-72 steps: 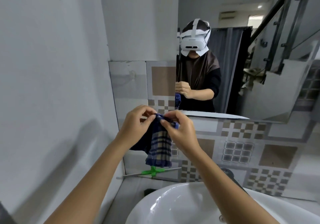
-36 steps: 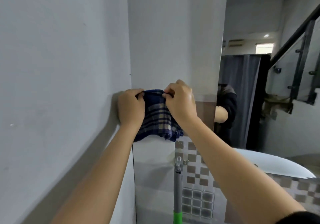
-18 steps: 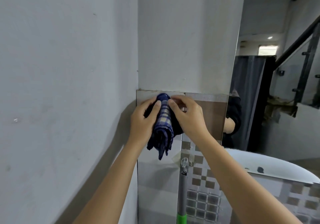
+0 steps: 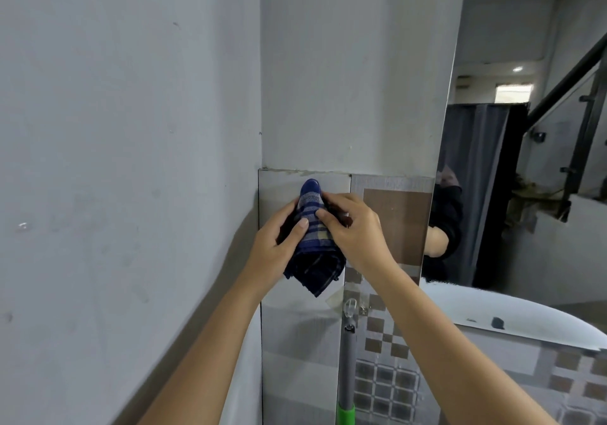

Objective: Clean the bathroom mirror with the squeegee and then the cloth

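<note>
We hold the cloth (image 4: 312, 244) between both hands, up against the tiled wall (image 4: 302, 326) near the corner, just below where the tiles meet the painted wall (image 4: 131, 129). Our left hand (image 4: 276, 247) curls around the cloth's left side, thumb laid across the front of the checked fabric and fingers tucked behind. Our right hand (image 4: 354, 230) closes on the right side, thumb pressing the front and fingers bent around the back, so both hands are narrowed onto the cloth with little gap showing. The cloth is bunched into a tight roll, its blue top poking above our thumbs and a dark corner hanging below our hands. The mirror (image 4: 525, 161) stands to the right, well apart from the cloth. The squeegee (image 4: 346, 375) hangs from a clear hook (image 4: 349, 306) on the tiles below our hands, grey handle with a green section at the bottom edge. Compared with half a second ago, the cloth sits more gathered and upright, our thumbs have moved closer together over its front, and the hanging tail is shorter.
</note>
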Tool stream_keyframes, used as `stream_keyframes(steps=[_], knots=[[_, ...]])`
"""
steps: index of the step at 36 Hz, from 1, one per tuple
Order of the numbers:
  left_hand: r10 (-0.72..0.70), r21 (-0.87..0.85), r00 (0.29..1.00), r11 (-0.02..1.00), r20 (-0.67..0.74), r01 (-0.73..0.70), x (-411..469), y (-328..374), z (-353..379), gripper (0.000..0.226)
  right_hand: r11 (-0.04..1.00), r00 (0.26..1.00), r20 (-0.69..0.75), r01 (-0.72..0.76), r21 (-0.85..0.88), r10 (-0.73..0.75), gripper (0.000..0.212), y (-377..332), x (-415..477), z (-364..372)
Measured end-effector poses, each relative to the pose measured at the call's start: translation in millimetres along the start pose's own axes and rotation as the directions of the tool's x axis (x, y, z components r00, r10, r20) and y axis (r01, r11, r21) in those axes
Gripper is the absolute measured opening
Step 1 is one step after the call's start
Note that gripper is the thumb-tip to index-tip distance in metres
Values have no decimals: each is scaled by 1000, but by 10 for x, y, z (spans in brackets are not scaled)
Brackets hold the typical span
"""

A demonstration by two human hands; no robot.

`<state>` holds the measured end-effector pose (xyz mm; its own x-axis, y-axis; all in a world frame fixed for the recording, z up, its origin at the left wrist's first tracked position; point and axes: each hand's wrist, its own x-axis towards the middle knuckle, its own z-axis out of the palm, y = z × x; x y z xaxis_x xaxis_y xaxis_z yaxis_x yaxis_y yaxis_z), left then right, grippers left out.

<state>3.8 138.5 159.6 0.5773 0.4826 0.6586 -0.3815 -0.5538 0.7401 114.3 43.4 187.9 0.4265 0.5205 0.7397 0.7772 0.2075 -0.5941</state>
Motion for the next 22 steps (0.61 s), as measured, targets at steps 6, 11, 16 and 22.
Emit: stream_keyframes(steps=[6,11,16,22], knots=[[8,179,1000,984,4,-9,-12,98,-28,35,998,999,-14,-44,-34,44,32,-99,-67,-9],[-39,451,997,893,70,4,-107,384,-59,40,979,994,87,-54,-196,72,33,-355,-204,-180],[-90,659,996,750,26,50,-250,692,-45,52,956,987,137,-44,-290,87,35,-657,-441,-456],[32,777,999,628,29,-42,-363,1136,70,63,897,992,127,53,-438,4,57,-925,-592,-801]])
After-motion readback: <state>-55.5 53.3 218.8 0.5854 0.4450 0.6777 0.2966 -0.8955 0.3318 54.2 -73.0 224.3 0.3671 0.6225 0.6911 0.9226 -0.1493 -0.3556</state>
